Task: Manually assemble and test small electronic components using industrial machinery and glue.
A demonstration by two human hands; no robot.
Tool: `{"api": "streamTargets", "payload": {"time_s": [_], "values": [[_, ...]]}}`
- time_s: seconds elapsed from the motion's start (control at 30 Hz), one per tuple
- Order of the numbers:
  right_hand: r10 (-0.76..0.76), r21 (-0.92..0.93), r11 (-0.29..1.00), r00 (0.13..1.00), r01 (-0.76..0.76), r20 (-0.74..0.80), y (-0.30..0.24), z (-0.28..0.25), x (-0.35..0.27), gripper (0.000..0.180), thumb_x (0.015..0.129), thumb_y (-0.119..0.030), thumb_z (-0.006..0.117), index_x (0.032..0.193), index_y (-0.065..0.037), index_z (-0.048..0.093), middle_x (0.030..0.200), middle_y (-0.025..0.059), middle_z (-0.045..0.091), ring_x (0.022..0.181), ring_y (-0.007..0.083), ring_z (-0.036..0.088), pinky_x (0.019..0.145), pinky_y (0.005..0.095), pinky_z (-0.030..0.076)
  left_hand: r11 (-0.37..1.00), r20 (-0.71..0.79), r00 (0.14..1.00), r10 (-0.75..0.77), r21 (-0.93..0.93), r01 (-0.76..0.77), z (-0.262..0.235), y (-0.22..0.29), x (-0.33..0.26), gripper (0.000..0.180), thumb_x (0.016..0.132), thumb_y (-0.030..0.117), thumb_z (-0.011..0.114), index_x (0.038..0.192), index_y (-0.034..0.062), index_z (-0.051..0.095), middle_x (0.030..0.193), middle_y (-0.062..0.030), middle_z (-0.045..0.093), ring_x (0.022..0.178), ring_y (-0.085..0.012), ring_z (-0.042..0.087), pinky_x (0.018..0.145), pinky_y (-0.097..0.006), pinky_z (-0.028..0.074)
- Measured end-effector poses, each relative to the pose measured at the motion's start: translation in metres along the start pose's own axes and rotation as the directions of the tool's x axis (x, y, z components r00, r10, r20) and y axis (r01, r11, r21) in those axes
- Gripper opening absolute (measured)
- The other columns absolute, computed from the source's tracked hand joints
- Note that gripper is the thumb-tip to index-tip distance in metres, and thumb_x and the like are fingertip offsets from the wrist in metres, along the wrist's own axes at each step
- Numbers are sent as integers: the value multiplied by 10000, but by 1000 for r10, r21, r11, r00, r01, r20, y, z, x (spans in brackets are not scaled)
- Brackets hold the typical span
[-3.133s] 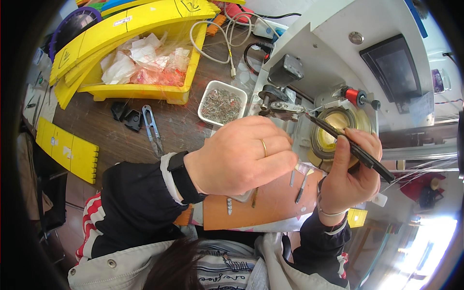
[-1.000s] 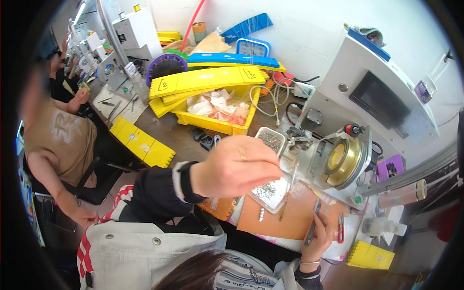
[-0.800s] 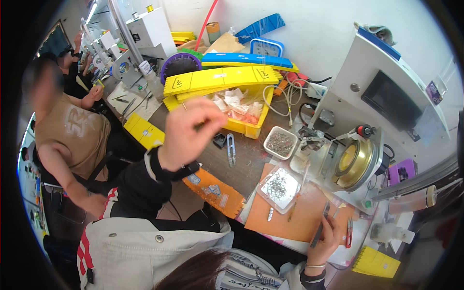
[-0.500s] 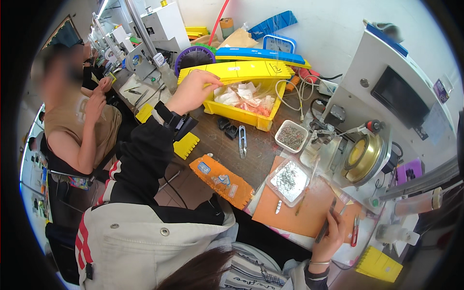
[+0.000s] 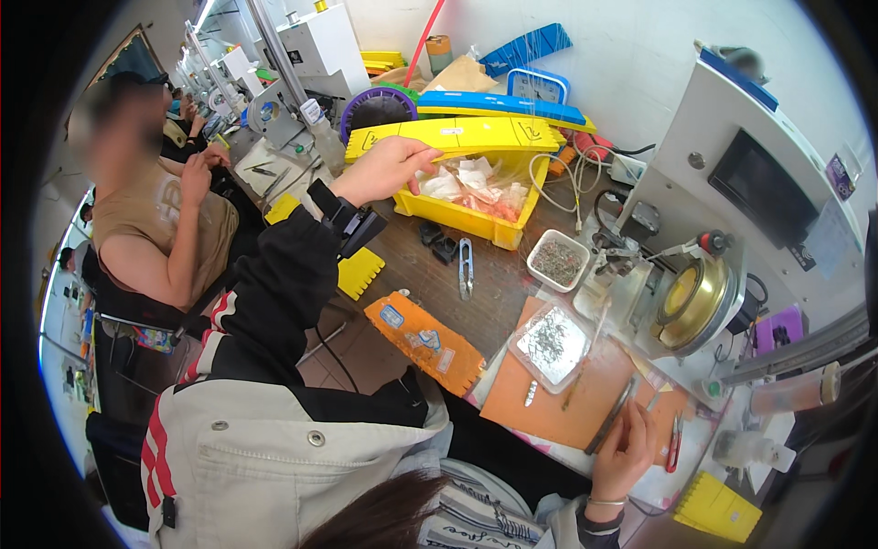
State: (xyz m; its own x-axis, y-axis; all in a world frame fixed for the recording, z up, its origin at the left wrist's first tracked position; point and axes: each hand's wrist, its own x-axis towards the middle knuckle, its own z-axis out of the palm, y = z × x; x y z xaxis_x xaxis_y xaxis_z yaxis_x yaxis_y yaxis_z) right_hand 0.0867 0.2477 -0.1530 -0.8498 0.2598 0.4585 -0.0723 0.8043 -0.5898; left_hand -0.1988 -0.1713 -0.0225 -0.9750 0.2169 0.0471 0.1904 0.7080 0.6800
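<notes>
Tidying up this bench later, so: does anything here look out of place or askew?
The orange rectangular plastic tray lies tilted, jutting over the wooden bench's front edge. Small metal snips lie loose on the bench. The left hand reaches into the yellow plastic bin; the right hand rests on the orange mat.

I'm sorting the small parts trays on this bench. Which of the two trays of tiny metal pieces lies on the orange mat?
The flat clear tray, nearer the person, lies on the orange mat. The white tray stands farther back on the brown bench, beside the yellow bin.

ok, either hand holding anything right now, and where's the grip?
Left hand reaches into the yellow plastic bin of clear bags; any grip is hidden. Right hand rests on the orange mat, apparently empty.
</notes>
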Motion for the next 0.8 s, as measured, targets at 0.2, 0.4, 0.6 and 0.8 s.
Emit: {"api": "streamTargets", "payload": {"time_s": [0.2,0.4,0.6,0.8], "values": [[-15,-3,1000,1000,15,-1,1,0,0,289,868,63,654,1149,21,708,1107,187,682,1011,348,674,879,409,542,992,6,999,49,114,-49,1,-19,17,285,993,61,607,1252,-36,674,1090,-105,748,833,-150,720,749,-276,565],[-13,-12,1000,1000,13,5,1,-1,0,279,856,61,669,1129,19,713,1118,183,678,1026,341,674,891,408,540,984,-21,987,162,72,-160,4,-23,18,419,885,-119,615,1296,-44,635,1217,-148,710,1062,-190,697,944,-309,564],[0,11,1000,1000,0,5,1,0,0,269,854,55,677,1116,13,717,1115,182,678,1023,339,673,893,408,539,994,26,1000,1,-110,1,-5,-12,14,473,872,-98,636,1339,-25,604,1258,-151,689,1061,-206,700,939,-310,561],[-4,25,1000,1000,4,5,2,0,0,255,853,51,682,1103,13,716,1110,181,676,1019,338,672,886,405,539,742,-161,901,404,633,-220,-8,-7,-1,490,800,60,805,1266,22,658,1137,-143,717,972,-208,720,852,-307,565]]}}
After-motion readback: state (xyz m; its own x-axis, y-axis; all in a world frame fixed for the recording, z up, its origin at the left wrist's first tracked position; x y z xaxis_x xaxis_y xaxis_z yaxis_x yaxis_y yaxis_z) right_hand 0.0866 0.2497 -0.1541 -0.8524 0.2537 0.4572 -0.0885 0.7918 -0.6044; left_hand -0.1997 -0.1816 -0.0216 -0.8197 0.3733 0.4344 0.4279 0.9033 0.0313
